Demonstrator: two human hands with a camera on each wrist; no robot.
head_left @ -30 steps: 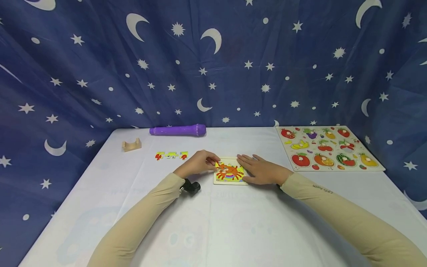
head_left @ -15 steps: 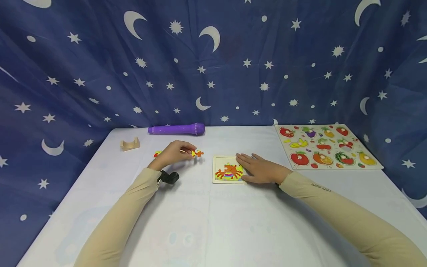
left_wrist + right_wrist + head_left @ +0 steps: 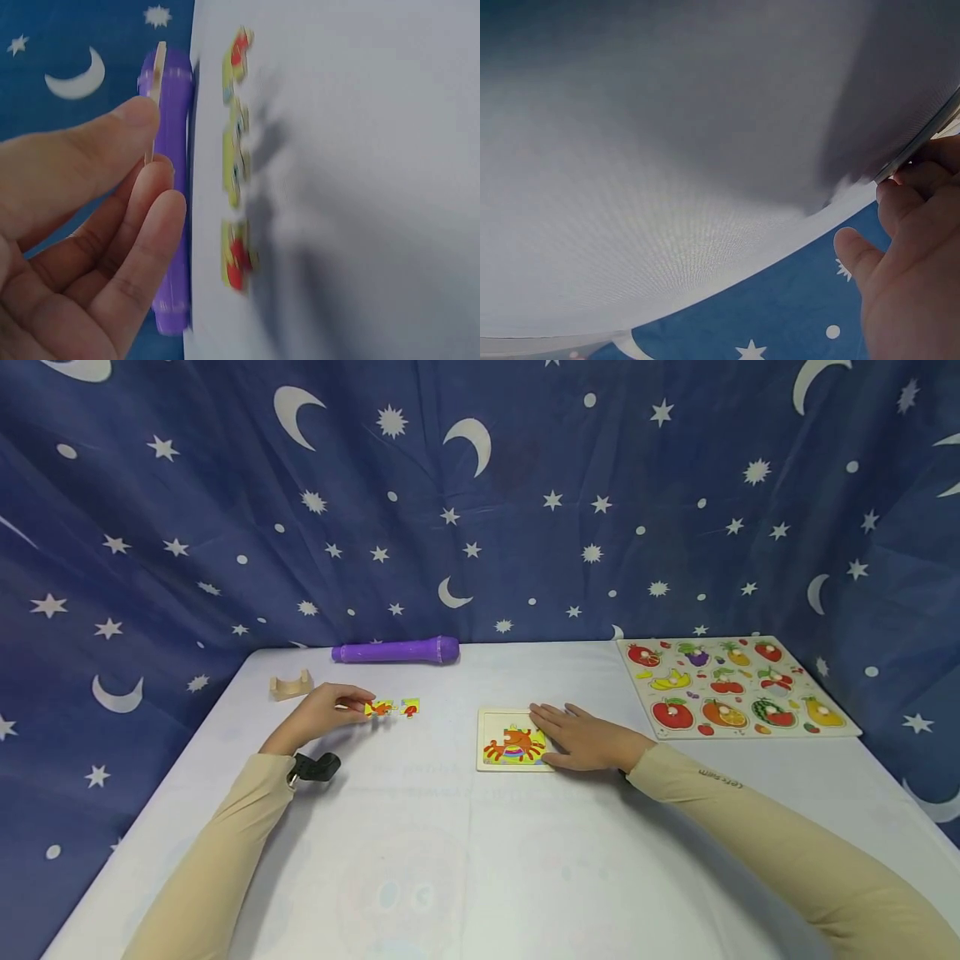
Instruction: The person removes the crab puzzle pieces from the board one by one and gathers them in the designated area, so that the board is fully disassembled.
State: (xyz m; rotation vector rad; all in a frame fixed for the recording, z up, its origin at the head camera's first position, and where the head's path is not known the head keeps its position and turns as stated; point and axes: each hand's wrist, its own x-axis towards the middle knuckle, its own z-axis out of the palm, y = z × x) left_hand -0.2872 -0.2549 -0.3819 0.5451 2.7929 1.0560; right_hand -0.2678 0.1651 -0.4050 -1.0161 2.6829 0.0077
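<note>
Left hand [image 3: 318,710] is held at the far-left part of the table [image 3: 465,860], thumb and fingers narrowed on a thin puzzle piece [image 3: 155,101], seen edge-on in the left wrist view. Loose pieces [image 3: 392,707] lie in a row just right of it. Right hand [image 3: 588,739] is laid flat, fingers straight, on the right edge of the crab puzzle board [image 3: 510,742], nothing gripped.

Judgement: the piece is best laid flat in line with the row, clear of its neighbours, while the board is kept pinned.

Open cloth is available near the row; wooden block [image 3: 291,685] and purple cylinder [image 3: 396,651] crowd the far side. Fruit puzzle [image 3: 735,687] sits well apart, right.
</note>
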